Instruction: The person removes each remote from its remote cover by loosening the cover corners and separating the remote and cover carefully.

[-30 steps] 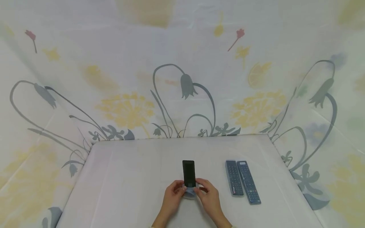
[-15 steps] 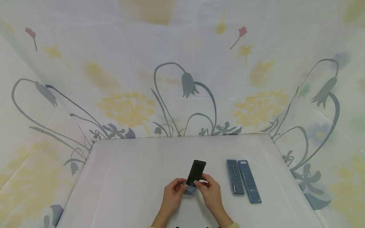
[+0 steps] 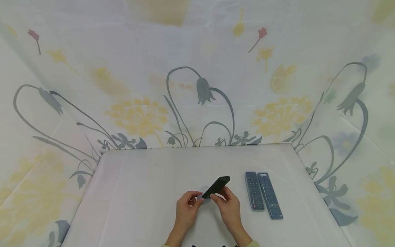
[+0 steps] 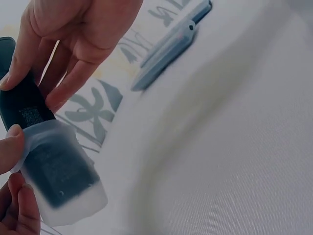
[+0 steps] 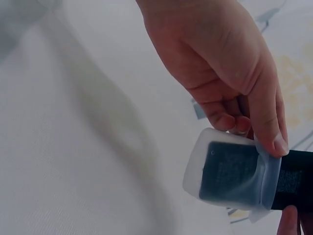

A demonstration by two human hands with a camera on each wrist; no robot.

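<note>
A black rectangular device (image 3: 217,186), with a small printed label on one face, is held above the table in the head view. One end of it sits inside a translucent silicone cover (image 4: 90,205) whose rim is rolled outward. My left hand (image 3: 186,210) pinches the cover near its rim, thumb on one face. Farther up, the bare part of the device is gripped between the thumb and fingers of my right hand (image 3: 229,207). The device's lower end shows dimly through the cover in both wrist views.
Two remote controls in bluish clear covers, a shorter one (image 3: 254,191) and a longer one (image 3: 270,195), lie side by side to the right of my hands. A white table (image 3: 139,192) extends to a flower-printed cloth wall (image 3: 123,68) at the back and sides.
The device and cover have turned, the upper end swinging right and tilting until the device shows nearly edge-on. Both hands have kept hold. The two covered remotes lie as before.
</note>
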